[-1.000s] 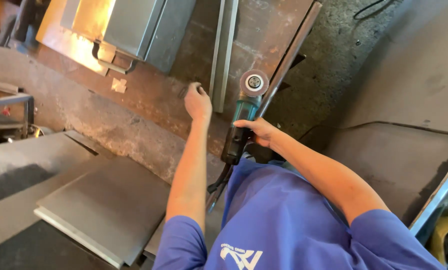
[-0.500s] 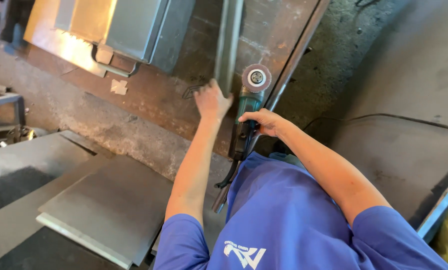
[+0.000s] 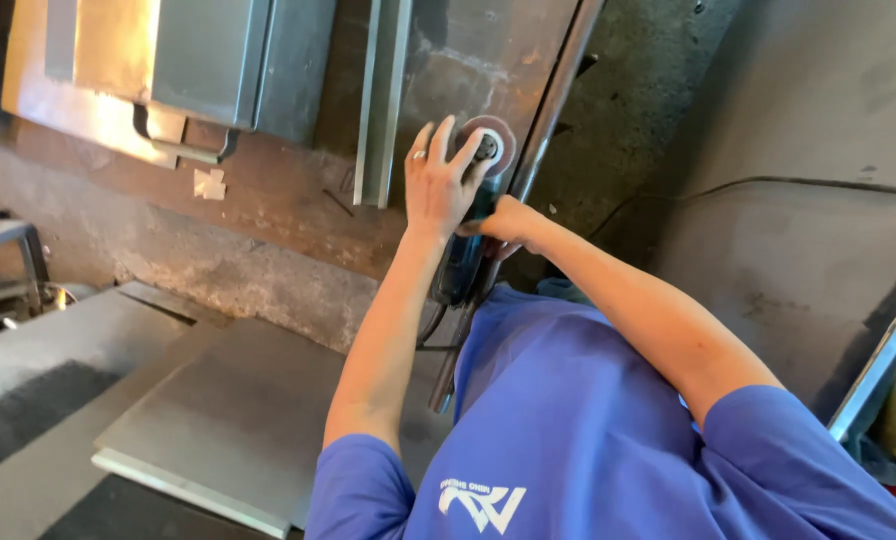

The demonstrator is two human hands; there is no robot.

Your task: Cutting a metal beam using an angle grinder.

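My right hand (image 3: 506, 222) grips the body of a teal and black angle grinder (image 3: 461, 262), which points away from me over a rusty steel plate (image 3: 468, 60). My left hand (image 3: 436, 185) lies on the grinder's head, fingers curled around the round pinkish disc (image 3: 492, 145). A ring shows on one finger. Both forearms reach out from my blue shirt. The grinder's cable hangs down under my left forearm.
A steel angle bar (image 3: 383, 100) lies just left of my left hand. A long round rod (image 3: 548, 110) runs along the plate's right edge. A grey metal box (image 3: 238, 60) sits at the upper left, flat grey sheets (image 3: 238, 420) at the lower left, a cable (image 3: 768, 185) on the floor.
My left hand has moved right, from the rusty plate beside the angle bar onto the grinder's disc. My right hand has kept hold of the grinder body.
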